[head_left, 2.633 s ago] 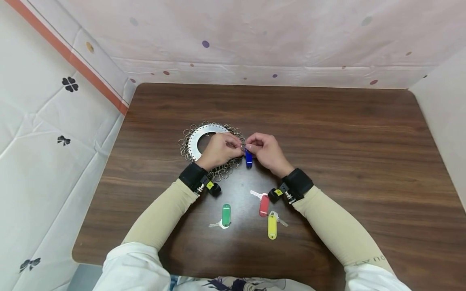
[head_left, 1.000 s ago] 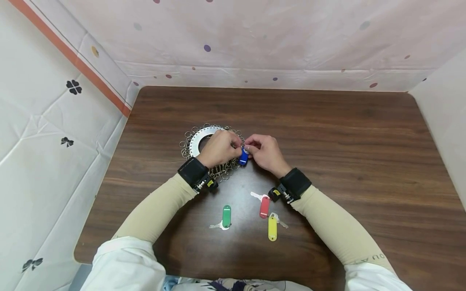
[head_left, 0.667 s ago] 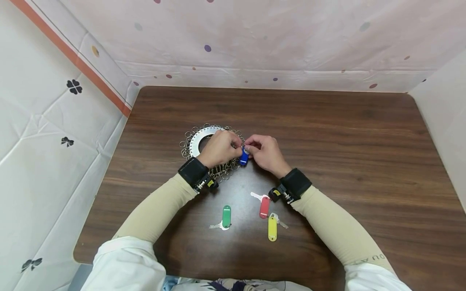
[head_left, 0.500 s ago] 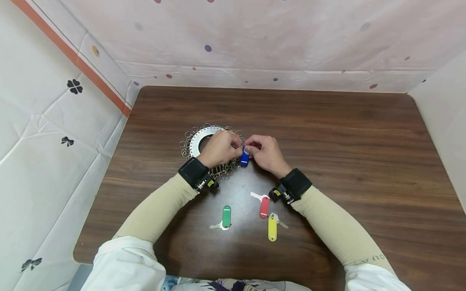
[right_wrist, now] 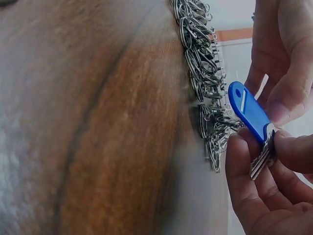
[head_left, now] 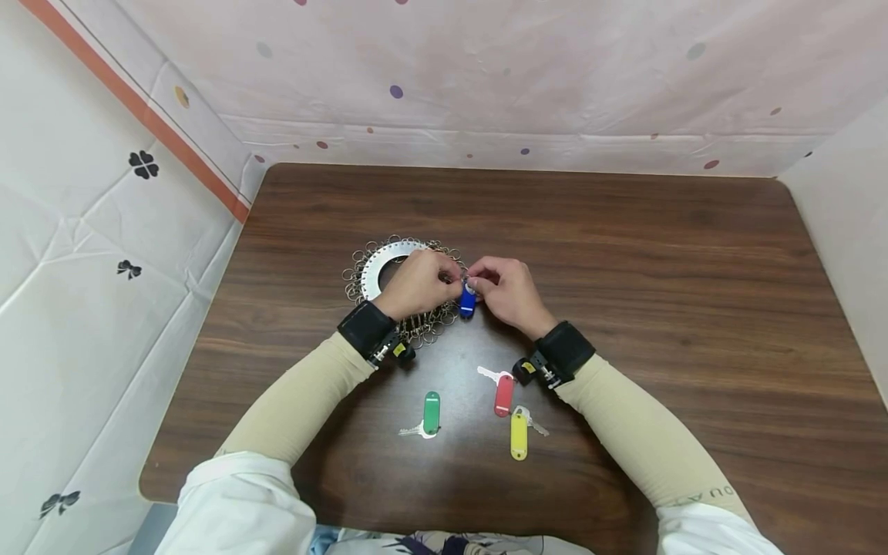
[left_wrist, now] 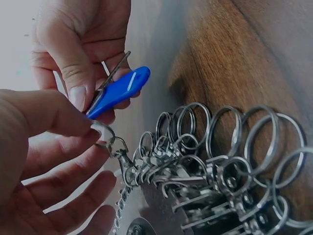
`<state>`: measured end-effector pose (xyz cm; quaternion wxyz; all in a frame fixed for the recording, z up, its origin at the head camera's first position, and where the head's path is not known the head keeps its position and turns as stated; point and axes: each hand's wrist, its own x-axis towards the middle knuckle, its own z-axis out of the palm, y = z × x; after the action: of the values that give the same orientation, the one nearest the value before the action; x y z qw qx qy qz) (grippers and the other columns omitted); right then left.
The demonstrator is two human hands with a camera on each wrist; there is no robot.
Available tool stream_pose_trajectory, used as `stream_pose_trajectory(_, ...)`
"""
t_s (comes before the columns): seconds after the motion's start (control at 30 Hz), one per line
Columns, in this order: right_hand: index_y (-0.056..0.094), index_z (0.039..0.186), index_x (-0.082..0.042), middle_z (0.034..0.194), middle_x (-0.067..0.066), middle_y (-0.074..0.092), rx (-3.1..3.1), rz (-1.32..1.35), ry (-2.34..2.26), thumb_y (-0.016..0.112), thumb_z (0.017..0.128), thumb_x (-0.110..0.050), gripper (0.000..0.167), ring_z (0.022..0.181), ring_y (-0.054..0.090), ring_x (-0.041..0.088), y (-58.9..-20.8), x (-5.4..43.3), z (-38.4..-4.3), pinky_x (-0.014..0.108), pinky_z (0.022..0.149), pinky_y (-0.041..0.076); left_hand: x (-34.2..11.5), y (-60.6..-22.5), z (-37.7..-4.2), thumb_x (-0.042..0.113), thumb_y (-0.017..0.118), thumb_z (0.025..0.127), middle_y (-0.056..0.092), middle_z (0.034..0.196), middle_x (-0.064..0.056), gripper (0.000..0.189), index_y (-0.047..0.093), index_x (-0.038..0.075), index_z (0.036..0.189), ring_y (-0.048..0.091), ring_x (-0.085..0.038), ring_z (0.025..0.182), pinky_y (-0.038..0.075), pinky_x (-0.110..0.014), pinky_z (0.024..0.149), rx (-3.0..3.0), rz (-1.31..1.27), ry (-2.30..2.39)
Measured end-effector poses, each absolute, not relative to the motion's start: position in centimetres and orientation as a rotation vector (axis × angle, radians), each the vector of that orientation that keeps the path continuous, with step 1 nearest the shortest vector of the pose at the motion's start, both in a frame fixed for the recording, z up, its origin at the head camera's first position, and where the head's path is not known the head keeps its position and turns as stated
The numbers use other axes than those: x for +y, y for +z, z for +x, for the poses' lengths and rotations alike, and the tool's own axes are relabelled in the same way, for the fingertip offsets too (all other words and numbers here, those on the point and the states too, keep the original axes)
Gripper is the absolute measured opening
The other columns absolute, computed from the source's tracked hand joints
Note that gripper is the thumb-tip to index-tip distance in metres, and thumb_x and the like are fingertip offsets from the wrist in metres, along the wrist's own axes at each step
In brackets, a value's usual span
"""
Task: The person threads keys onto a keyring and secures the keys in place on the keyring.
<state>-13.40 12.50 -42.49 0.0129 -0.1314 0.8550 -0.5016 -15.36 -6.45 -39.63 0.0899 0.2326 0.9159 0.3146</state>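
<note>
Left fingers (left_wrist: 54, 112) partly hide metal ring (left_wrist: 112, 132); right fingers (right_wrist: 296, 152), key (right_wrist: 261, 160).

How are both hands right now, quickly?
Left hand: closed, pinching a ring.
Right hand: closed, holding the key with the blue tag.

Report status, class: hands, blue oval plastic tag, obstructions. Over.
Left fingers pinch round silver metal ring. Right fingers hold blue oval plastic tag by its silver metal key. Bunched silver metal rings close alongside.
</note>
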Motion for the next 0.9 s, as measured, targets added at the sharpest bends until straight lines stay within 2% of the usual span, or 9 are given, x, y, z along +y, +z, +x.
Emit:
stream_pose_trajectory(0.2, 0.077, 0.096, -0.003, 0.083, 0.012, 0.075, 2.687, -0.421, -1.536, 0.071, 0.096, -0.005, 0.007, 0.074, 0.062, 0.018, -42.4, 12.46, -13.48, 0.027, 0.07, 0.048, -6.87, -39.88, -15.33, 0.017, 0.077, 0.088, 0.08, 0.099, -0.004, 0.008, 0.076, 0.012, 0.094, 0.07, -0.02, 0.091, 0.056, -0.036, 0.083, 2.726, 0.651, 0.918)
stream_pose_trajectory(0.37, 0.077, 0.096, -0.003, 0.083, 0.012, 0.075, 2.679, -0.41, -1.531, 0.07, 0.097, -0.005, 0.007, 0.074, 0.061, 0.017, -42.29, 12.37, -13.47, 0.027, 0.07, 0.048, -6.92, -39.61, -15.36, 0.018, 0.083, 0.085, 0.078, 0.107, -0.007, 0.03, 0.065, 0.01, 0.108, 0.073, -0.025, 0.101, 0.058, -0.04, 0.086, 2.768, 0.664, 0.897)
stream_pose_trajectory(0.53, 0.077, 0.096, -0.002, 0.086, 0.014, 0.076, 2.671, -0.402, -1.536, 0.07, 0.096, -0.004, 0.007, 0.076, 0.062, 0.018, -42.05, 12.41, -13.44, 0.027, 0.071, 0.048, -6.69, -39.25, -15.41, 0.021, 0.083, 0.086, 0.079, 0.109, -0.007, 0.029, 0.073, 0.009, 0.11, 0.074, -0.025, 0.103, 0.059, -0.04, 0.091, 2.813, 0.797, 0.762)
stream_pose_trajectory(0.77, 0.077, 0.096, -0.003, 0.089, 0.014, 0.077, 2.687, -0.406, -1.519, 0.071, 0.096, -0.005, 0.007, 0.078, 0.063, 0.019, -41.9, 12.39, -13.37, 0.027, 0.073, 0.047, -6.44, -39.3, -15.35, 0.019, 0.081, 0.086, 0.08, 0.103, -0.006, 0.02, 0.076, 0.009, 0.104, 0.074, -0.022, 0.095, 0.06, -0.039, 0.087, 2.836, 0.836, 0.715)
stream_pose_trajectory(0.9, 0.078, 0.096, -0.002, 0.088, 0.014, 0.077, 2.685, -0.414, -1.522, 0.071, 0.096, -0.006, 0.007, 0.078, 0.062, 0.019, -41.95, 12.43, -13.39, 0.027, 0.072, 0.047, -6.4, -39.23, -15.27, 0.02, 0.081, 0.088, 0.081, 0.104, -0.006, 0.021, 0.078, 0.009, 0.106, 0.075, -0.023, 0.093, 0.06, -0.04, 0.087, 2.85, 0.834, 0.691)
